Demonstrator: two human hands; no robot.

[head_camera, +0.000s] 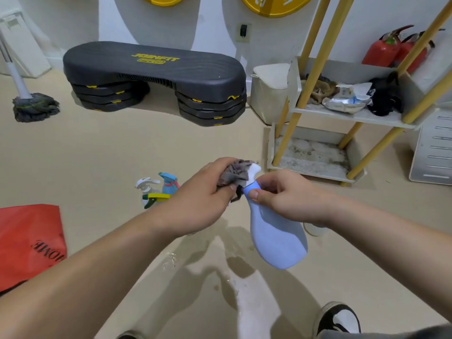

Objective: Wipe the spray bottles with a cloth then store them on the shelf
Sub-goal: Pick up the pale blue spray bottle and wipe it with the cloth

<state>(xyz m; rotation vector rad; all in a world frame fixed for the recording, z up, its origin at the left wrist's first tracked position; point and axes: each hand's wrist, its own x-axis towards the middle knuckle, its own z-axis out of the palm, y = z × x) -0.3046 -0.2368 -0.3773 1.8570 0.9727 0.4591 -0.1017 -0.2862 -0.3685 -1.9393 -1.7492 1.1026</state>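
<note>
Spray bottle [278, 241] and cloth [232, 173], JOINFIT PRO step [156, 69] behind

I see what looks like a gym's storage and cleaning corner: a black JOINFIT step platform [154, 69] on stacked risers stands against the wall, with yellow weight plates [274, 6] above it. A mop [34, 106], two red fire extinguishers [384, 50] and a shelf [352, 116] holding rags [318, 89] and a wipes pack [347, 101] line the edges.

Pale blue spray bottle [278, 238], white nozzle [255, 168]. Grey-brown cloth [233, 172]. Black step platform [151, 74], yellow logo [155, 58]. Red bag [22, 228], black lettering [47, 250]. White shelf [381, 117], yellow poles [315, 59]. Red fire extinguishers [381, 51]. Grey mop [35, 107]. Beige floor [122, 148].
</note>
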